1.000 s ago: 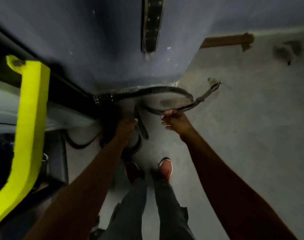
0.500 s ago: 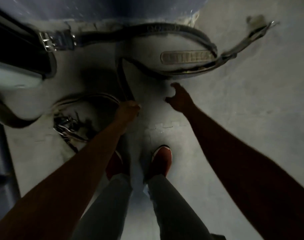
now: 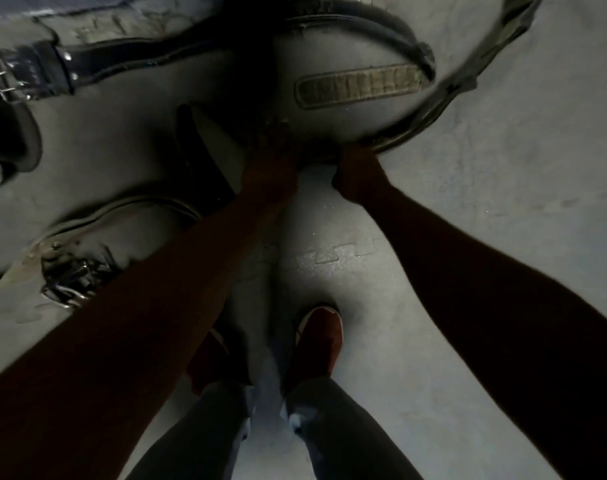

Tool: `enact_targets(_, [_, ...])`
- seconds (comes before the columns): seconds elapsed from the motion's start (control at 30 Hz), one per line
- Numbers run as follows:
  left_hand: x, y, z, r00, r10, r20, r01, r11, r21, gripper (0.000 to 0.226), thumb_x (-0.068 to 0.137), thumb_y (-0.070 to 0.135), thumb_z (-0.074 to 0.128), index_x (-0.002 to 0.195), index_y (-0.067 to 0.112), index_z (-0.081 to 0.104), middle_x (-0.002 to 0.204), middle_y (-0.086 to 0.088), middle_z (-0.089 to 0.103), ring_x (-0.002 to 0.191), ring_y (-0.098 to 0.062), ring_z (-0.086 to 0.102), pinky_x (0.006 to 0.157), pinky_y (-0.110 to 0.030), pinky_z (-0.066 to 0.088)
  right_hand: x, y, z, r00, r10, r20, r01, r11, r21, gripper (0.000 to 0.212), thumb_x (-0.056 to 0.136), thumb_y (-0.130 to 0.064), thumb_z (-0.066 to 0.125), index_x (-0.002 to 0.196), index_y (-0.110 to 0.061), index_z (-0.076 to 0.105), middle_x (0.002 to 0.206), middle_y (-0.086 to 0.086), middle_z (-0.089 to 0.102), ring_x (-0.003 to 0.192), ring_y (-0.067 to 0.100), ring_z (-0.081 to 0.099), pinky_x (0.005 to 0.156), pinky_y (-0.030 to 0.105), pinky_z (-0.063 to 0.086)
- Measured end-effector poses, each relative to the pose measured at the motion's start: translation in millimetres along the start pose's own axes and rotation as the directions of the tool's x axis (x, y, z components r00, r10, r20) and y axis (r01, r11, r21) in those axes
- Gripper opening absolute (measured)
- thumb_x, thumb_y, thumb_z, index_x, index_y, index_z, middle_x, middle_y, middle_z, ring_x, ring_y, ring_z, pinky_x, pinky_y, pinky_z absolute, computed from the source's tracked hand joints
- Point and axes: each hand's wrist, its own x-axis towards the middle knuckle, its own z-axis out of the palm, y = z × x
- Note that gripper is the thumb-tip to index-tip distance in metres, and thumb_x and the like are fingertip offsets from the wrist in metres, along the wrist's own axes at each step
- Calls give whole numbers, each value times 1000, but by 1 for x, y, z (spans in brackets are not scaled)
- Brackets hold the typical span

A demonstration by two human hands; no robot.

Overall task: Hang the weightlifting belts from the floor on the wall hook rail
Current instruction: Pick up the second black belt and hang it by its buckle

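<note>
On grey puzzle-mat floor (image 3: 468,237), left hand (image 3: 271,148) and right hand (image 3: 354,168) at a belt (image 3: 359,86), grip unclear.

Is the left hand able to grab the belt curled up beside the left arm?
Probably yes. The curled belt lies uncovered on the floor right beside the left forearm; the left hand, now at the big loop, only needs to draw back.

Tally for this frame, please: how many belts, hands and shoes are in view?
Belts: 3 (black leather belt, grey webbing belt, buckled belt at lower left)
Hands: 2 (left hand, right hand)
Shoes: 2 (left shoe, right shoe)
Total: 7
</note>
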Motion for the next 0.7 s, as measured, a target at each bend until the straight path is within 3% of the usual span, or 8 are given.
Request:
enact_targets(0.1, [0, -3, 10, 995, -37, 91, 45, 995, -91, 50, 104, 31, 41, 150, 11, 36, 158, -17, 32, 146, -36, 28, 120, -47, 20, -22, 12, 11, 995, -16, -99, 35, 981, 192, 28, 94, -8, 59, 121, -4, 64, 123, 17, 65, 116, 31, 61, 95, 36, 51])
enact_targets(0.2, [-8, -9, 5, 982, 28, 189, -6, 993, -114, 45, 104, 22, 44, 146, 7, 41, 151, -20, 40, 140, -36, 37, 115, -43, 27, -31, 36, 15, 790, 456, -410, -248, 849, 466, 31, 94, -29, 52, 115, -10, 64, 118, 12, 63, 108, 26, 61, 93, 35, 53])
enact_targets(0.27, [-11, -13, -6, 980, 79, 183, -52, 988, -149, 45, 103, 19, 46, 146, 7, 42, 153, -18, 38, 143, -34, 33, 118, -40, 22, -29, 47, 6, 471, 860, -194, -366, 391, 844, 49, 95, -43, 55, 130, -7, 53, 134, 16, 52, 120, 31, 55, 99, 31, 46])
enact_targets(0.3, [-13, -14, -14, 983, 99, 154, -71, 982, -177, 45, 103, 17, 46, 146, 7, 42, 155, -17, 35, 145, -34, 29, 119, -38, 17, -27, 50, 1, 408, 911, 52, -334, 97, 937, 66, 93, -53, 56, 140, -9, 43, 145, 18, 42, 129, 34, 47, 103, 37, 44])
enact_targets(0.37, [-21, -8, -37, 986, 133, 100, -109, 970, -216, 45, 102, 14, 47, 146, 6, 43, 157, -17, 32, 148, -34, 24, 120, -35, 12, -31, 50, -15, 526, 778, 343, -195, -282, 939, 88, 87, -73, 46, 152, -16, 31, 152, 14, 38, 137, 36, 42, 108, 50, 42])
enact_targets(0.47, [-33, 2, -78, 985, 166, 54, -143, 945, -294, 42, 100, 16, 54, 139, 2, 50, 150, -21, 42, 144, -35, 32, 118, -32, 18, -38, 49, -45, 715, 612, 338, 101, -569, 816, 86, 92, -75, 33, 153, -14, 29, 139, 14, 53, 131, 36, 51, 109, 54, 44])
enact_targets(0.6, [-39, 21, -133, 975, 207, 87, -148, 884, -444, 43, 96, 30, 60, 132, 6, 60, 134, -14, 59, 130, -20, 48, 105, -22, 32, -51, 49, -85, 774, 573, 271, 118, -551, 826, 59, 99, -46, 47, 146, -11, 43, 140, 17, 58, 126, 39, 56, 103, 54, 50])
enact_targets(0.7, [-40, 66, -192, 987, 160, 10, -129, 828, -546, 32, 98, 44, 53, 94, 16, 68, 100, -5, 69, 102, -22, 64, 83, -26, 43, -72, 31, -128, 808, 524, 271, 7, -467, 884, 46, 101, -34, 50, 139, -8, 52, 131, 13, 66, 118, 32, 63, 89, 40, 57])
